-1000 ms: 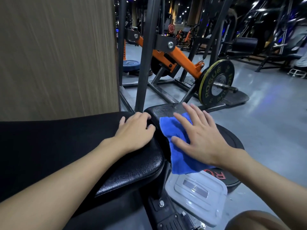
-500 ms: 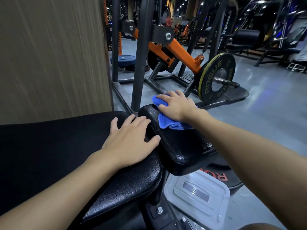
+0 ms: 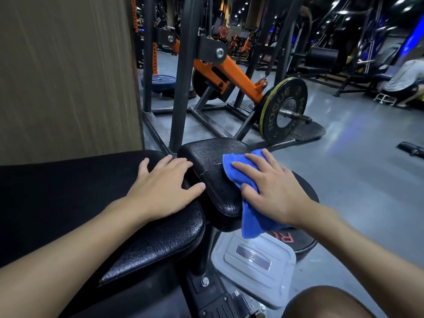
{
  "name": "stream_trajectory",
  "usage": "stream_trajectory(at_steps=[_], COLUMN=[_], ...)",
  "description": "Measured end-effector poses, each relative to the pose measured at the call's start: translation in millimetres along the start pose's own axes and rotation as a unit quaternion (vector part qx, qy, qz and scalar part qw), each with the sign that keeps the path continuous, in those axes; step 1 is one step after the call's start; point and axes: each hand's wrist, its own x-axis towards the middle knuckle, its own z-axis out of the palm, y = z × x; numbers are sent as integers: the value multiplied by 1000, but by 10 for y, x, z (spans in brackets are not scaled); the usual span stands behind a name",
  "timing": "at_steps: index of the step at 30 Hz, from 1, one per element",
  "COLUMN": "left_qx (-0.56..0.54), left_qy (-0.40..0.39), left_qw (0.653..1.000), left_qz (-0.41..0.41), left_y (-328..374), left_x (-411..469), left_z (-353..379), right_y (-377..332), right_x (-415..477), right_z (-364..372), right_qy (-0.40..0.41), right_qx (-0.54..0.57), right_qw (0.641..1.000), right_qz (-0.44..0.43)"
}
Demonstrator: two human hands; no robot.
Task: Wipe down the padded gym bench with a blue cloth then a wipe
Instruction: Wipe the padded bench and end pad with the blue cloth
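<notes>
Grey gym floor (image 3: 358, 180) and dark machines fill the room. The gym bench has a small pad (image 3: 206, 164) in the middle of the view, black and cracked. Far to the left of the small pad stands a brown wall panel (image 3: 64, 72). Just left of the small pad is the bench's long pad (image 3: 57, 203), also black. The left hand (image 3: 164, 189) lies flat on the end of the long pad. Its fingers are straight and hold nothing, and the thumb tip reaches the small pad's near left edge.

On the right side of the small pad lies the blue cloth (image 3: 250, 216), and its lower end hangs down past the pad's edge. The right hand (image 3: 275, 191) presses on the cloth with its fingers spread wide and flat.

Below the small pad, on the floor, sits a clear plastic box (image 3: 252, 260) with its lid on. Behind the small pad, to the right, a black weight plate (image 3: 284, 111) with yellow letters stands on an orange bar (image 3: 236, 76). Far to the right of the small pad, a person (image 3: 403, 81) bends low.
</notes>
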Motion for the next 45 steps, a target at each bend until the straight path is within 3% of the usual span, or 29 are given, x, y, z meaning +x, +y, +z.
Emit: stream_trajectory(at_steps=[6,10,18,26,29,38,45], left_qx=[-13,7,2,-38,-30,-31,-81], left_qy=[-36,-11,-9,40,20,-6,-4], left_qw=[999,999,999,998,999,999,996], left_qz=[24,50,40,28,19,44,25], left_y=[-107,-176,-189,-160,-166,-213,-194], left_x=[4,10,40,5,1,44,12], left_z=[-125,-111,-70,-97,-93,-72,-109], right_y=[8,75,-78,-626,-503,-11,-624], right_x=[215,782,1480,1201,1171,1025,353], right_z=[-41,26,178,200,187,90,43], right_qy=[-24,-78,-101,-70,-72,-85,-40], right_qx=[16,40,26,30,53,47,6], right_qw=[999,993,990,995,995,989,999], right_qz=[44,80,93,-64,-50,112,-16])
